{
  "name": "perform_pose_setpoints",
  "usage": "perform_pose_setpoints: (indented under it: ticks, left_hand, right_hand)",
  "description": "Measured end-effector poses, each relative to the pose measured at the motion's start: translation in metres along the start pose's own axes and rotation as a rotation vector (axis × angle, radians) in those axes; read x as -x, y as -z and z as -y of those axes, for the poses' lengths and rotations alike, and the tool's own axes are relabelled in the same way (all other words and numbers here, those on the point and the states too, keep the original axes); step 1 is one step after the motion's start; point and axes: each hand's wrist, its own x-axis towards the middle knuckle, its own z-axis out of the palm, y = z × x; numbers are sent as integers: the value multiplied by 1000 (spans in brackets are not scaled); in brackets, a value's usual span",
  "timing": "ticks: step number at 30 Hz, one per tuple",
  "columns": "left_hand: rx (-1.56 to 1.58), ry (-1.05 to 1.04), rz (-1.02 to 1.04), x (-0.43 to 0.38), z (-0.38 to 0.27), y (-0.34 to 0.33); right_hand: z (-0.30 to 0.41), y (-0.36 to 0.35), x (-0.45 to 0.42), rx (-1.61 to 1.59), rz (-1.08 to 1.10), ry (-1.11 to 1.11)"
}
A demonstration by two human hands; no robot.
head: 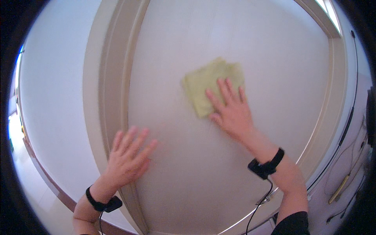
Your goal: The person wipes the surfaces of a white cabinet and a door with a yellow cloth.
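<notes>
My right hand (232, 110) lies flat with fingers spread on a folded yellow-green cloth (202, 85), pressing it against a pale door (182, 182). The cloth's corners stick out above and to the left of the fingers. Lower and to the left, my left hand (129, 157) has its fingers apart and holds nothing. It is slightly blurred in front of the door's left edge and frame, and I cannot tell whether it touches the surface. Each wrist wears a black strap with a small device (263, 167) and a cable.
A beige door frame (97, 73) borders the door, with a white wall (55, 88) to its left. Metal hardware (263, 200) sits at the door's lower right edge. Farther right, dark cables (349, 126) and a thin yellowish rod-like item (338, 189) hang along the wall.
</notes>
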Motion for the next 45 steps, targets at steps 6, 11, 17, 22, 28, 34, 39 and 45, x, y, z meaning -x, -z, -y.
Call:
perform_pose_setpoints:
  ticks: [6,11,17,22,28,34,39,45]
  left_hand:
    - [-62,317,-248,46,36,-19]
    - [52,370,-409,68,45,-40]
    - [229,510,-507,70,47,-36]
    - [175,393,-516,69,50,-35]
    - [271,392,-515,77,52,-35]
    - [226,395,-436,83,47,-24]
    - [261,390,-410,85,36,-23]
    - [286,408,-386,70,47,-12]
  right_hand:
    - [-87,15,-96,206,-230,-207]
    - [-89,19,-136,241,-274,-261]
    - [30,2,-60,98,29,75]
    - [69,-25,29,-128,242,367]
    - [44,-14,-16,-8,162,217]
    - [-26,11,-129,154,-282,-108]
    - [-66,38,-195,355,-266,-385]
    - [3,17,-190,297,-284,-67]
